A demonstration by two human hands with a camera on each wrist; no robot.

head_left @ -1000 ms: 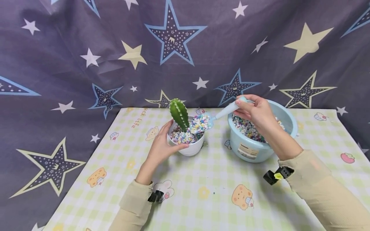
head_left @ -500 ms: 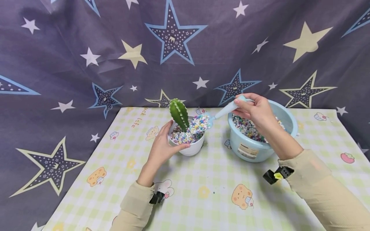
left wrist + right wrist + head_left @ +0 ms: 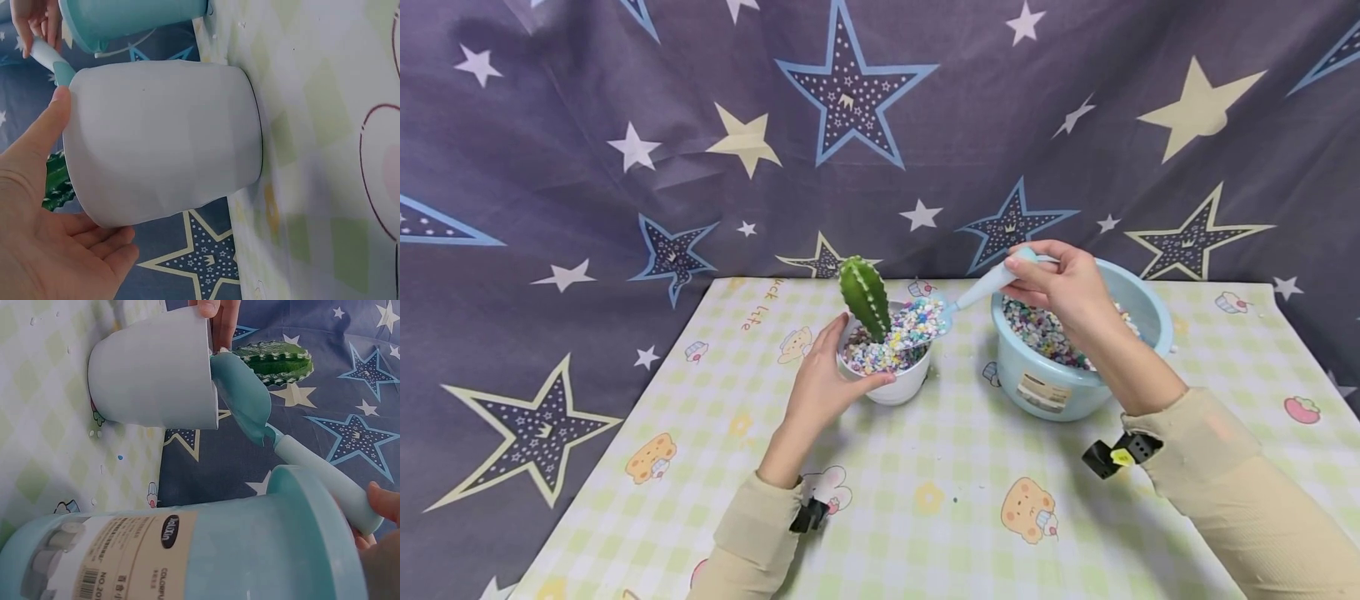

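A green cactus stands, leaning a little, in a white pot filled with small multicoloured pebbles. My left hand holds the pot around its rim, thumb at the front and fingers at the far left side. My right hand grips the handle of a light blue scoop from above. Pebbles heap on the scoop's blade, which tilts down over the pot's right rim beside the cactus. In the right wrist view the blade's underside reaches into the pot mouth.
A light blue bucket with more pebbles stands right of the pot, under my right forearm. A green-and-white checked cloth covers the table, with a few loose pebbles on it. A dark star-patterned curtain hangs behind.
The pebble heap on the scoop has slid slightly down toward the pot. Both hands have stayed nearly in place; my left wrist has shifted slightly right.
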